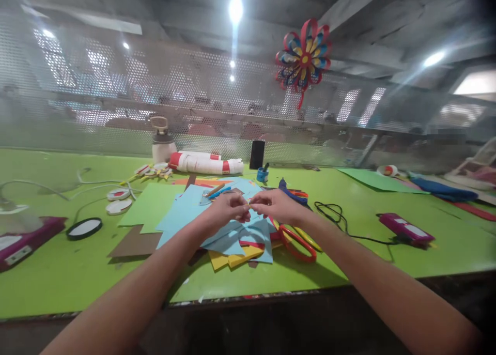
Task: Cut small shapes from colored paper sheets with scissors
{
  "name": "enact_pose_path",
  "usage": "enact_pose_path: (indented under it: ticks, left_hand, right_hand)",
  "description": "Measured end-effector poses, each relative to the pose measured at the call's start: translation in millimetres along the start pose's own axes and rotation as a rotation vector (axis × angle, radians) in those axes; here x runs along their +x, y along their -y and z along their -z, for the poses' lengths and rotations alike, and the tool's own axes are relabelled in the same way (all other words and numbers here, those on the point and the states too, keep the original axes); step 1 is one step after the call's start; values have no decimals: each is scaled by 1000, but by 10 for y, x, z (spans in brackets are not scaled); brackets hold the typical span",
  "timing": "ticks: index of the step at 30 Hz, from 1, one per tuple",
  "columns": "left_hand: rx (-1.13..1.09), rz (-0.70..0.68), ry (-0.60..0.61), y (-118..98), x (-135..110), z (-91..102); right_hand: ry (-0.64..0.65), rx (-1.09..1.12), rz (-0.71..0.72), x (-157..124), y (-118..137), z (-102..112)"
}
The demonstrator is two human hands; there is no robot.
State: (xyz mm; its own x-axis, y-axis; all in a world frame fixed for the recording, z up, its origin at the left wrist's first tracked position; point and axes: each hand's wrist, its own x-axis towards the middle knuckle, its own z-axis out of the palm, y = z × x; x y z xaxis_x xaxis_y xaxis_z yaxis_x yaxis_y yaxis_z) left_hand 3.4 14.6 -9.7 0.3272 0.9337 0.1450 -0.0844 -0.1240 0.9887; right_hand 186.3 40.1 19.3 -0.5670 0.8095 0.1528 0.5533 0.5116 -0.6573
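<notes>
My left hand (229, 208) and my right hand (277, 204) meet above a loose pile of cut coloured paper. Thumbs and fingers of both are pinched together, tip to tip. Something tiny and yellowish may be between them, too small to name. Light blue paper (180, 213) lies beneath, over yellow paper (220, 260) and beside green paper (149, 204) and brown paper (134, 243). Pens (217, 191) rest on the pile just beyond my left hand. Under my right wrist are red-handled scissors (297, 244).
Behind the pile stand a dark phone-like slab (257, 154), a small blue jar (262, 175) and white-and-red paper rolls (207, 164). A black roll of tape (84, 228) lies left; a purple box with a cable (406, 229) lies right. A paper flower (305, 59) hangs above.
</notes>
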Motion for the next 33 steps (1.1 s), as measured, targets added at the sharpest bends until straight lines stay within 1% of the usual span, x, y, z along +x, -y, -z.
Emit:
enact_pose_path:
  ticks: [4, 8, 12, 14, 17, 21, 27, 29, 31, 33]
  left_hand:
    - [23, 10, -7, 38, 12, -3]
    - [-45, 63, -6, 65, 32, 13]
    - [-127, 85, -37, 68, 39, -7]
    - [-138, 63, -60, 74, 39, -34]
    - [-99, 16, -110, 95, 36, -74]
    - [-36, -8, -161, 116, 31, -103]
    - [20, -5, -146, 107, 23, -128]
    - [50, -3, -127, 101, 21, -135]
    - [80, 10, -116, 99, 21, -140]
    - [95, 21, -113, 104, 22, -143]
  right_hand:
    - [53, 219, 13, 41, -96, -67]
    - [67, 394, 12, 40, -163, -53]
    - [40, 521, 12, 41, -226, -87]
    - [10, 566, 6, 31, -243, -128]
    - [-31, 609, -9, -2, -235, -188]
    - [-72, 613, -19, -54, -200, -228]
    - [-92, 573, -1, -80, -253, -249]
    - [-117, 508, 40, -92, -281, -261]
    - [-155, 395, 85, -109, -290, -267]
    - [-177, 289, 101, -125, -278, -264]
